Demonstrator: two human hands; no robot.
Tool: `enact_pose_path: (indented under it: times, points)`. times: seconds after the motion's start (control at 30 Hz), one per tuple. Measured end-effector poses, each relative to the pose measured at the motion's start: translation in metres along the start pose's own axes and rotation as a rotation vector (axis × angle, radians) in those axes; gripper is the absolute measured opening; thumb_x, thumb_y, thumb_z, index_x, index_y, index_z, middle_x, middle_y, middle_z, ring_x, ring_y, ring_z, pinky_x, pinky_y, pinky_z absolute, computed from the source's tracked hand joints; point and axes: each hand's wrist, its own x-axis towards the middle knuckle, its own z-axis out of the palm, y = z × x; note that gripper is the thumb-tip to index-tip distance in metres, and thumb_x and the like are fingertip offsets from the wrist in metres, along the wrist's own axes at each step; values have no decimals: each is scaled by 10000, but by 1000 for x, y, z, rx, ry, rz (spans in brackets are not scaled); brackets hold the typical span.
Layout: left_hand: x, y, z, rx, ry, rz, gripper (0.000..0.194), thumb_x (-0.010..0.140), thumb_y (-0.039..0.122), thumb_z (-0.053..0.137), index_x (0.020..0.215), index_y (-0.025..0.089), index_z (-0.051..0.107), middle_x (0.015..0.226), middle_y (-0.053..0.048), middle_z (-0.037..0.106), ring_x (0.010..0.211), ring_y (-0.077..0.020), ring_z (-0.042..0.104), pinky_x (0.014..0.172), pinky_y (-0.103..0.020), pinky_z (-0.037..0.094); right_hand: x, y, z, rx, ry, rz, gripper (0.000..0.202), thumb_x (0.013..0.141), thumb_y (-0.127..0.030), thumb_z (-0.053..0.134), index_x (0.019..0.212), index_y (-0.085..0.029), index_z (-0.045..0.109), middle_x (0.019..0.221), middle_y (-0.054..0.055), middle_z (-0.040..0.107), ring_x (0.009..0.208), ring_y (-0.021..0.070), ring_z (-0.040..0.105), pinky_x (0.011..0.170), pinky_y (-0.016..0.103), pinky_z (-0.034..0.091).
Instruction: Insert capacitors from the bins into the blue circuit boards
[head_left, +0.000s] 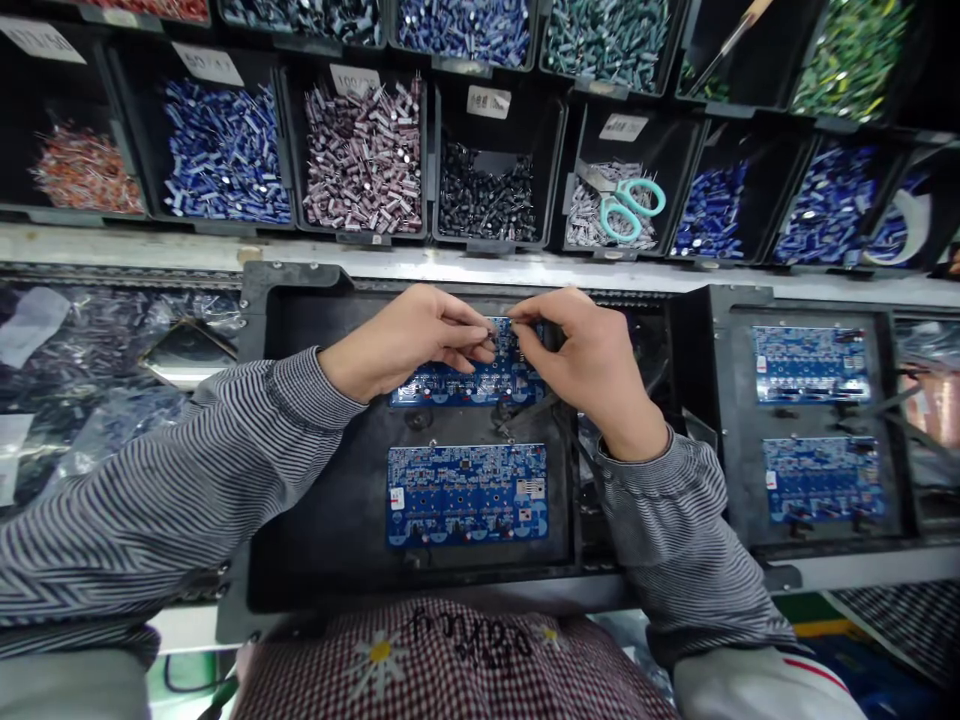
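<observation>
A blue circuit board (420, 392) lies in the upper half of a black carrier tray (322, 540), partly covered by both hands. My left hand (424, 338) is over the board's left and middle part, its fingertips pinched together; what they hold is too small to name. Just to the right, my right hand (585, 350) has thumb and forefinger closed at the board's far edge, and the thing between them cannot be made out. Below them, a second blue circuit board (466, 495) lies flat in the same tray, with a small white label at its left.
Beyond the tray stand black bins of components, among them purple capacitors (364, 160), small black parts (487, 195) and blue capacitors (225, 155). Turquoise-handled scissors (630, 205) rest in one bin. At right, another carrier tray (739, 440) holds two blue boards. Plastic bags (97, 340) lie at left.
</observation>
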Motion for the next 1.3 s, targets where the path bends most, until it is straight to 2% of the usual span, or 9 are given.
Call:
enact_pose_path:
  times: [0.27, 0.43, 0.6, 0.73, 0.8, 0.87, 0.97, 1.13, 1.3]
  points:
    - [1, -2, 1, -18, -5, -11, 120, 844, 26, 588, 909, 29, 689, 770, -107, 698, 718, -148, 671, 585, -208, 494, -2, -1, -1, -9, 10, -57, 110, 839, -185, 570, 833, -226, 672, 824, 18, 677, 839, 185, 599, 785, 353, 457]
    - [-1, -3, 1, -96, -152, -28, 157, 866, 24, 551, 916, 34, 699, 809, -110, 703, 724, -124, 660, 628, -200, 490, -5, -11, -10, 50, 30, -140, 118, 851, -204, 566, 858, -227, 682, 850, 24, 668, 860, 170, 592, 796, 332, 475]
    - [-7, -1, 0, -101, -124, -26, 202, 871, -6, 517, 1015, 29, 655, 895, -128, 708, 807, -150, 683, 710, -234, 517, -3, -4, -8, -88, 49, -54, 92, 772, -126, 585, 734, -199, 627, 743, 35, 646, 781, 193, 565, 751, 347, 466]
    - [-9, -1, -1, -2, -103, 10, 160, 915, 150, 544, 885, 41, 657, 837, -132, 704, 719, -150, 685, 536, -192, 469, -3, 1, -3, -161, 25, -37, 104, 761, -118, 566, 703, -199, 594, 731, 38, 622, 786, 203, 538, 742, 350, 459]
    - [-9, -3, -1, 49, -87, 24, 246, 936, 230, 524, 807, 60, 646, 714, -105, 684, 547, -111, 631, 422, -177, 363, -3, 1, -2, -177, 22, -37, 107, 764, -122, 555, 701, -203, 584, 731, 38, 617, 790, 205, 531, 742, 351, 456]
    - [-9, -6, -1, 88, -74, 48, 281, 919, 287, 556, 749, 81, 642, 565, -47, 615, 398, -56, 497, 379, -175, 254, -3, -1, -3, -188, 20, -35, 102, 765, -127, 553, 700, -202, 578, 729, 40, 615, 793, 207, 530, 747, 355, 453]
    - [-10, -9, -2, 130, -67, 118, 250, 849, 274, 654, 676, 93, 657, 495, 11, 515, 379, -14, 353, 396, -178, 208, -4, -2, -2, -202, 17, -33, 94, 754, -130, 568, 692, -199, 578, 718, 42, 614, 787, 210, 531, 747, 358, 450]
    - [-10, -9, -2, 109, -65, 98, 109, 839, 79, 592, 822, 60, 698, 714, -61, 638, 546, -61, 516, 478, -192, 346, -5, 1, 0, -196, 30, -32, 93, 791, -177, 579, 712, -193, 626, 738, 51, 634, 799, 217, 552, 750, 373, 455]
    - [-10, -7, 1, 27, -147, 41, 136, 862, 99, 566, 834, 33, 681, 758, -94, 664, 635, -100, 597, 528, -194, 406, -14, -12, -6, -24, 53, -60, 124, 851, -225, 572, 866, -212, 694, 839, 41, 678, 852, 193, 594, 782, 364, 483]
